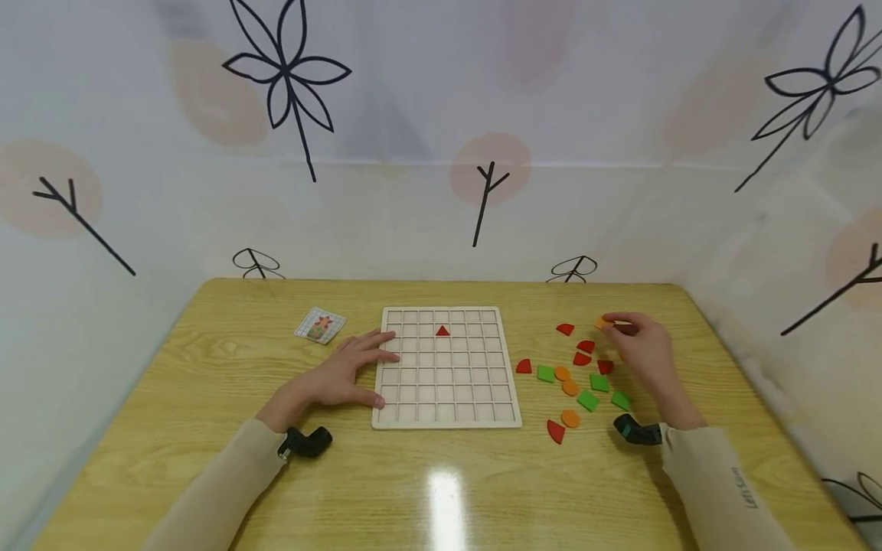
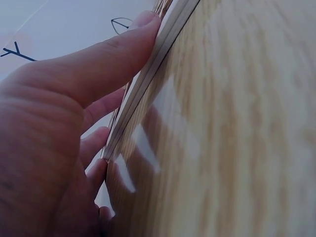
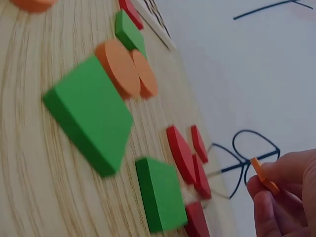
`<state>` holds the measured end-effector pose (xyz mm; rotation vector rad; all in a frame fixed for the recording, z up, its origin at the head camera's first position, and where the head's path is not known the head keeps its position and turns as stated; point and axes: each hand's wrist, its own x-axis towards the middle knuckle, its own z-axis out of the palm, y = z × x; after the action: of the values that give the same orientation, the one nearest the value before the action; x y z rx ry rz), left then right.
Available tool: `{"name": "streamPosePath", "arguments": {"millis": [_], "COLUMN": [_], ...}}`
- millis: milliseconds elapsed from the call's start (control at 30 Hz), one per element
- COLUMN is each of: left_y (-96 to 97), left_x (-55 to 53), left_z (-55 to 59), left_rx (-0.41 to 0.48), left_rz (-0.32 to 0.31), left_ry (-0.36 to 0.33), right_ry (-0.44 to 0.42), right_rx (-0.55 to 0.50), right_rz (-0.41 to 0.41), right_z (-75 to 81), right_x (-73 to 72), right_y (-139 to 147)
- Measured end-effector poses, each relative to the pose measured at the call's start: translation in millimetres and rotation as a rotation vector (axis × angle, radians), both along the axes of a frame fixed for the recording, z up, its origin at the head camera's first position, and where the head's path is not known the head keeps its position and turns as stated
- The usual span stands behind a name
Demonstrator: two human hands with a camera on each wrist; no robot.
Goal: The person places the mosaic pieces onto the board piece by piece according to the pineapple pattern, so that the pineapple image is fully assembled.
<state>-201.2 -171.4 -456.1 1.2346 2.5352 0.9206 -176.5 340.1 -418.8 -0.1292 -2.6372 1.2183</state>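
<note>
On the left edge of a pale wooden grid board (image 1: 446,417) rests my left hand (image 1: 341,373), fingers spread and fairly straight. In the left wrist view its thumb (image 2: 126,47) lies along the rim of the board. A single red triangle (image 1: 442,331) sits in a cell near the board's top. My right hand (image 1: 644,348) pinches an orange piece (image 3: 264,175) between thumb and fingertips, above the far right of the scattered pieces. Below that hand lie red quarter-circle pieces (image 1: 582,358), green squares (image 1: 588,400) and orange discs (image 1: 570,418).
A small card (image 1: 320,325) with a printed grid and a coloured picture lies left of the board. The wooden table (image 1: 386,490) meets a pale patterned cloth (image 1: 413,222) behind. A black wrist camera (image 1: 637,431) sits at my right wrist, another (image 1: 308,442) at the left.
</note>
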Motion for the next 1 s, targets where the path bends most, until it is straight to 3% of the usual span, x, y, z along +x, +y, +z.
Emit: {"name": "streamPosePath", "arguments": {"millis": [300, 533, 1000], "left_y": [0.8, 0.9, 0.1], "left_x": [-0.2, 1.1, -0.3], "left_z": [2.3, 6.1, 2.1], "left_rx": [-0.006, 0.013, -0.008], "left_rz": [-0.003, -0.001, 0.008], "left_ry": [-0.019, -0.029, -0.033], "right_ry": [-0.052, 0.025, -0.023], "right_rx": [0.018, 0.054, -0.041], "right_rz": [0.116, 0.179, 0.329], "right_z": [-1.4, -4.1, -11.3], "right_x": [-5.0, -12.4, -29.4], "right_y": [-28.9, -55.1, -126.7]}}
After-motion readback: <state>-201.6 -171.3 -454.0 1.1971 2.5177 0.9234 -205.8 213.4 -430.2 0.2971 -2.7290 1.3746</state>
